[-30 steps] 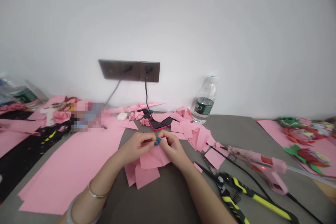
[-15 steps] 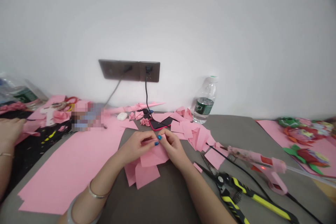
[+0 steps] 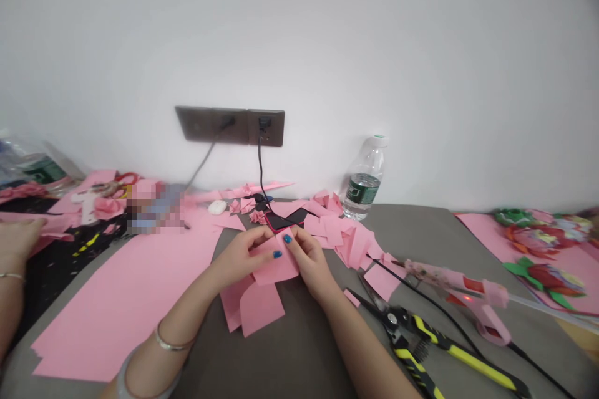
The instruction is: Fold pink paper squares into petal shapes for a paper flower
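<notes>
Between my two hands is a small piece of pink paper [image 3: 276, 269], raised above the grey table. My left hand [image 3: 243, 257] pinches its left side, the thumb with blue nail polish lying across the front. At the top right corner my right hand [image 3: 305, 257] grips the same piece, thumb in front and fingers behind. Beneath it, other cut pink paper squares [image 3: 262, 310] lie overlapping on the table. A phone [image 3: 285, 221] with a pink edge sits just beyond my fingers, partly hidden by them.
Large pink sheets [image 3: 126, 299] cover the table's left. Pink scraps [image 3: 353, 243], black-and-yellow shears [image 3: 397, 324] and a pink glue gun [image 3: 477, 299] lie right. A water bottle [image 3: 364, 181] stands by the wall; paper flowers [image 3: 552, 277] lie far right. Another person's hand [image 3: 21, 240] is at left.
The paper between my hands has turned to show its flat face, and my right thumb has slid a little down onto it. At left, the other person's hand now has pink paper by it.
</notes>
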The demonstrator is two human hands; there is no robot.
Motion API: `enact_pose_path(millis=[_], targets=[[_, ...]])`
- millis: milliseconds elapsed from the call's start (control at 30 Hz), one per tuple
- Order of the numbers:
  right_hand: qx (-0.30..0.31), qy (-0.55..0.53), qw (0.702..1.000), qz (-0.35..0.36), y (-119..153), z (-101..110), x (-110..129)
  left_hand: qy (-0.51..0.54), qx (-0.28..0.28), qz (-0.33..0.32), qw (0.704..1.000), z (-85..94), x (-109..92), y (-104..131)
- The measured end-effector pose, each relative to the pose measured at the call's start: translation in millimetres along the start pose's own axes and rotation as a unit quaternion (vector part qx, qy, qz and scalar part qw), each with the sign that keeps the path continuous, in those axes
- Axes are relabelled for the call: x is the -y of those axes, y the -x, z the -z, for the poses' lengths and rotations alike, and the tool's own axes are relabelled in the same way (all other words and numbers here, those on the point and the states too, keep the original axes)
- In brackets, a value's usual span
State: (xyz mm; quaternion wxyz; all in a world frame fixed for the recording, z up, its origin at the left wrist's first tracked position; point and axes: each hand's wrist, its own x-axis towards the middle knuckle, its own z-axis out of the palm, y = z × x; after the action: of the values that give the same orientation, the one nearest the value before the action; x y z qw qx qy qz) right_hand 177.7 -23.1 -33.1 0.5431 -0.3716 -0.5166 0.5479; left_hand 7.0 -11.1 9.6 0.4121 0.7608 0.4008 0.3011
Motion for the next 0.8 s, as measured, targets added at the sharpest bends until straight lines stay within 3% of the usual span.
enact_pose_path(millis=[133,433,800], targets=[[-0.009,0.014,1.0,0.022,1.4,0.8,0.3,0.01,0.05,0.045,0.998,-0.2,4.3,0.0],[-0.061,0.037,0.996,0.06,-0.3,-1.0,-4.7,0.01,0.022,0.055,0.998,-4.1,12.4,0.8],[-0.073,0.041,0.995,0.059,-0.1,-2.3,-7.4,0.002,0.022,0.053,0.998,-2.6,11.5,1.0]])
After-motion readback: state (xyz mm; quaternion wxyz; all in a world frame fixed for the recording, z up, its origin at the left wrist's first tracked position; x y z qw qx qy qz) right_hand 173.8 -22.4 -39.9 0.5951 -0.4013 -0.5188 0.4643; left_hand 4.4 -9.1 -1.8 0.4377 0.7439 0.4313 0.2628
